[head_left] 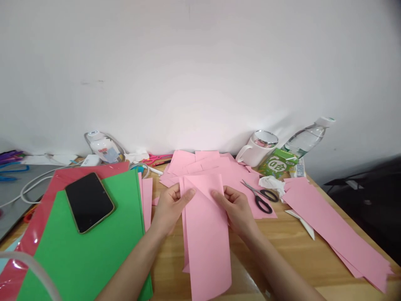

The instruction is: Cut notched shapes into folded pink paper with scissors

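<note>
Between my two hands is a long piece of pink paper (208, 242), folded into layers and held up over the table. My left hand (171, 205) pinches its upper left edge, thumb on the front and fingers behind. On the upper right edge, my right hand (238, 207) grips it the same way, fingers partly hidden behind the sheet. A slanting fold line runs across the paper between the thumbs. Scissors (259, 196) with black handles lie partly spread just beyond my right hand. Behind the held paper, pink sheets and scraps (194, 163) are heaped.
At left, a dark phone (90, 202) rests on green paper (94, 255). Pink strips (332, 225) lie at right by the wooden table's (282, 259) edge. Along the wall stand a white bottle (105, 147), a white mug (258, 148), a green carton (278, 163) and a water bottle (308, 136).
</note>
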The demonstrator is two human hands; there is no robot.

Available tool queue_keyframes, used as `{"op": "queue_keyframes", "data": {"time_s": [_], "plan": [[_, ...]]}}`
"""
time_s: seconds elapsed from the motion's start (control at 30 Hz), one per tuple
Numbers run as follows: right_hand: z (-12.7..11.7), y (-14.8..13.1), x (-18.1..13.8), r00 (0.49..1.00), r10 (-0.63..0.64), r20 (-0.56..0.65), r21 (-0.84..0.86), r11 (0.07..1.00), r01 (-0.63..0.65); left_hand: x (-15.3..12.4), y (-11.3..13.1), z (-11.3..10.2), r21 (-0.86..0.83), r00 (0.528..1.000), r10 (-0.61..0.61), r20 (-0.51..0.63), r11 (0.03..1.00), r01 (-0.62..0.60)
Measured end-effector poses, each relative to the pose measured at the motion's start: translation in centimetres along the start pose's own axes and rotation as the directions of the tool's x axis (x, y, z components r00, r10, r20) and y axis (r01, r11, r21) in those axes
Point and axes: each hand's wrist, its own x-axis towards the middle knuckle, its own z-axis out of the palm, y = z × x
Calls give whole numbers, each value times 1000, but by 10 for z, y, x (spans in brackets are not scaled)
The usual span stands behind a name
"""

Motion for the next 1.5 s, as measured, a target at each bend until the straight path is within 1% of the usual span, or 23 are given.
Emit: {"op": "queue_keyframes", "data": {"time_s": [0.07, 0.2, 0.3, 0.37, 0.43, 0.53, 0.7, 0.87, 0.97, 1.27, 1.37, 1.5], "plan": [[0, 0, 0, 999, -9, -32, 15, 1000, 9, -1, 1, 0, 62, 1000, 20, 7, 998, -20], [-2, 1, -2, 999, -18, -29, 36, 999, 19, -3, 5, 0, 325, 990, 118, -82, 942, -86], [-3, 0, -3, 1000, -1, 23, 37, 999, 1, -6, 7, 0, 371, 981, 162, -105, 922, -112], [-3, -3, -3, 998, 1, 64, 61, 998, -5, -7, 9, 0, 377, 985, 148, -84, 920, -106], [-4, -6, -2, 995, -4, 95, 112, 994, -6, -8, 10, 1, 411, 991, 129, -29, 906, -106], [-5, -10, 0, 995, -6, 100, 174, 985, -11, -10, 13, 3, 469, 989, 135, 57, 871, -146], [-7, -9, -2, 998, -26, 54, 133, 991, 19, -13, 15, 4, 485, 983, 156, 98, 855, -185], [-6, -10, -6, 998, -47, 32, 25, 999, 46, -15, 17, 5, 504, 984, 178, 29, 847, -168], [-5, -13, -9, 998, -66, 16, -7, 998, 66, -16, 17, 5, 510, 981, 189, 32, 842, -179], [-7, -13, -13, 991, -124, 51, -46, 991, 127, -16, 17, 2, 547, 977, 213, 3, 818, -179], [-7, -14, -13, 991, -125, 51, -57, 990, 128, -16, 18, 3, 537, 978, 208, -16, 827, -167], [-6, -15, -14, 992, -113, 52, -61, 991, 116, -17, 17, 3, 475, 978, 200, -55, 867, -150]]}}
